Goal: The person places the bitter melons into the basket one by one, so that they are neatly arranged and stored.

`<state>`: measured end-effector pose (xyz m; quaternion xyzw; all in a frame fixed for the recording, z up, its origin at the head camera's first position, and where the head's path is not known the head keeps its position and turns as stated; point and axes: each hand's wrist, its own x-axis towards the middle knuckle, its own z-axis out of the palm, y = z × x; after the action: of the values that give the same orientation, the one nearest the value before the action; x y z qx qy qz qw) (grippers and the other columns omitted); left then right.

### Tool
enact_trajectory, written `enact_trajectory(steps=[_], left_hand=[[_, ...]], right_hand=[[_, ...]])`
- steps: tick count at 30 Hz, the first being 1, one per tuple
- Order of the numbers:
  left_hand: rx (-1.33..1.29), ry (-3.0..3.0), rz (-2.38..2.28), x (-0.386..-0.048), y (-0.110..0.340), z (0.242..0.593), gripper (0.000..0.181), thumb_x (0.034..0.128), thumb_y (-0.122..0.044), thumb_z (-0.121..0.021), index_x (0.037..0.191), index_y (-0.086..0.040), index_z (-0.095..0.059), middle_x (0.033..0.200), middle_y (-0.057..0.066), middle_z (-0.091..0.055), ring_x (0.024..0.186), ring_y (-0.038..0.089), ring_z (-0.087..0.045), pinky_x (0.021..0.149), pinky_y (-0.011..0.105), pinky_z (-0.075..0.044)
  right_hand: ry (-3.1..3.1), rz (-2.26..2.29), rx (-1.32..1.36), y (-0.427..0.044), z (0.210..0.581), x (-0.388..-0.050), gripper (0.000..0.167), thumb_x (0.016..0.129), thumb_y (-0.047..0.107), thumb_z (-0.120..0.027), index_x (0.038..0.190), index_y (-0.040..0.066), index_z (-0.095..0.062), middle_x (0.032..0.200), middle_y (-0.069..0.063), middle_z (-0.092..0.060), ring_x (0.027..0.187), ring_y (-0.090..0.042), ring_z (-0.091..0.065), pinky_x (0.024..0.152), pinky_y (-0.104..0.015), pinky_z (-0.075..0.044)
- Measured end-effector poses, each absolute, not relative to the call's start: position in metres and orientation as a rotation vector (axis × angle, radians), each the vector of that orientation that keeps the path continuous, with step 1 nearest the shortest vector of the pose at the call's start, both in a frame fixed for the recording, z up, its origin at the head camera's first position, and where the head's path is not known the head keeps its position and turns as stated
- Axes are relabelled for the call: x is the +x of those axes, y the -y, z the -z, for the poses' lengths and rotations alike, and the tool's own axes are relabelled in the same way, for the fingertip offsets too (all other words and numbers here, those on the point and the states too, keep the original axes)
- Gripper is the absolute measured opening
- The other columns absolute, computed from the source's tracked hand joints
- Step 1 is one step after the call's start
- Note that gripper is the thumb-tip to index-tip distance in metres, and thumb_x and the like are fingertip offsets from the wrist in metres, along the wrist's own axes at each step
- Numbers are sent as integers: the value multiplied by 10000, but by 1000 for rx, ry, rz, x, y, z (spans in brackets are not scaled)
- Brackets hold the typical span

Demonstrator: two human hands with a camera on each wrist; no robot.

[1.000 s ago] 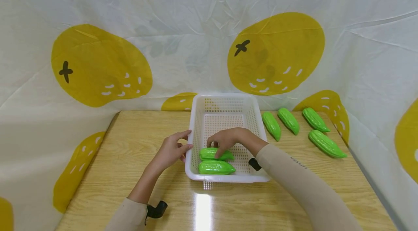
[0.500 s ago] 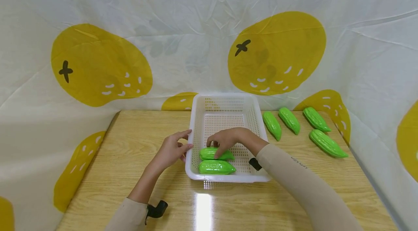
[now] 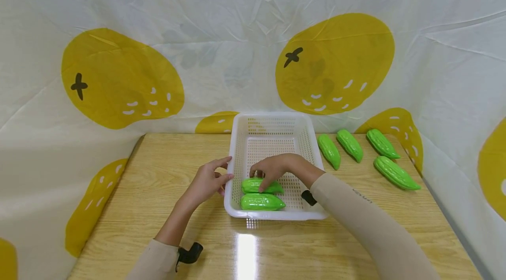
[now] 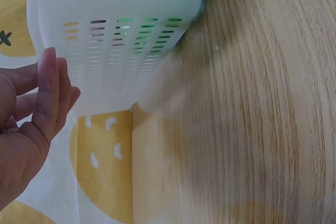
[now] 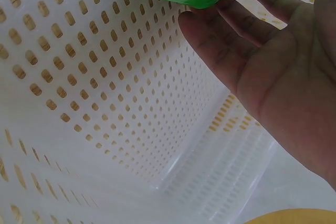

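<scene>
In the head view, a white plastic basket point(image 3: 275, 216) stands at the middle of the table with two glossy green bitter gourds lying side by side near its front. My right hand point(image 3: 272, 169) reaches inside and holds the rear bitter gourd point(image 3: 251, 185), thumb on the near side and fingers behind. The front bitter gourd point(image 3: 262, 202) lies untouched beside it. In the right wrist view, the fingertips point(image 5: 191, 22) meet the underside of a green gourd. My left hand point(image 3: 207, 183) touches the basket's left rim from outside, its fingers fairly straight, as the left wrist view also shows.
Right of the basket, several more bitter gourds lie on the wooden table point(image 3: 178, 152): one close to the basket point(image 3: 329, 151), others farther right, including the nearest one point(image 3: 396, 173). A fabric backdrop point(image 3: 225, 64) with yellow fruit prints hangs behind and beside the table.
</scene>
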<state>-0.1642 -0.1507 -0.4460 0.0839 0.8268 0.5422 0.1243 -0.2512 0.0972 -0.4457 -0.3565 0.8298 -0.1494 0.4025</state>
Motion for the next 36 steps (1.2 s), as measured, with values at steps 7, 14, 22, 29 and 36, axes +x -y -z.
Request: enact_trajectory(steps=[7, 14, 22, 29, 36], left_hand=[[248, -2404, -1588, -164, 151, 446, 597, 970, -49, -712, 1529, -69, -503, 1303, 219, -600, 594, 180, -658, 607, 604, -626], [259, -2385, -1608, -164, 151, 447, 597, 970, -43, -710, 1528, -56, -499, 1300, 233, -596, 616, 188, -675, 608, 604, -625], [257, -2398, -1591, -165, 152, 446, 601, 969, -58, -716, 1530, -68, -500, 1302, 223, -602, 619, 185, -673, 607, 592, -633], [262, -2396, -1593, -166, 153, 446, 602, 974, -56, -709, 1535, -61, -491, 1305, 229, -599, 620, 184, -672, 613, 594, -632], [265, -2387, -1605, -166, 152, 448, 603, 972, -57, -712, 1533, -56, -493, 1301, 230, -604, 610, 184, -669, 610, 602, -627]], right_hand=[[-2115, 374, -890, -100, 435, -249, 587, 945, 401, -761, 1434, 154, -550, 1378, -112, -624, 1294, -264, -583, 1100, -427, -529], [-2155, 357, -903, -107, 419, -251, 603, 939, 391, -770, 1436, 133, -548, 1356, -110, -635, 1263, -261, -597, 1070, -427, -539], [-2225, 349, -893, -120, 398, -252, 589, 947, 383, -758, 1443, 148, -545, 1387, -129, -618, 1262, -284, -593, 1073, -458, -530], [-2277, 416, -943, -135, 382, -249, 531, 951, 363, -759, 1403, 157, -569, 1381, -151, -620, 1237, -310, -628, 1076, -457, -538], [-2347, 588, -981, -156, 368, -240, 525, 970, 300, -745, 1419, 96, -565, 1362, -118, -625, 1226, -333, -636, 1058, -450, -563]])
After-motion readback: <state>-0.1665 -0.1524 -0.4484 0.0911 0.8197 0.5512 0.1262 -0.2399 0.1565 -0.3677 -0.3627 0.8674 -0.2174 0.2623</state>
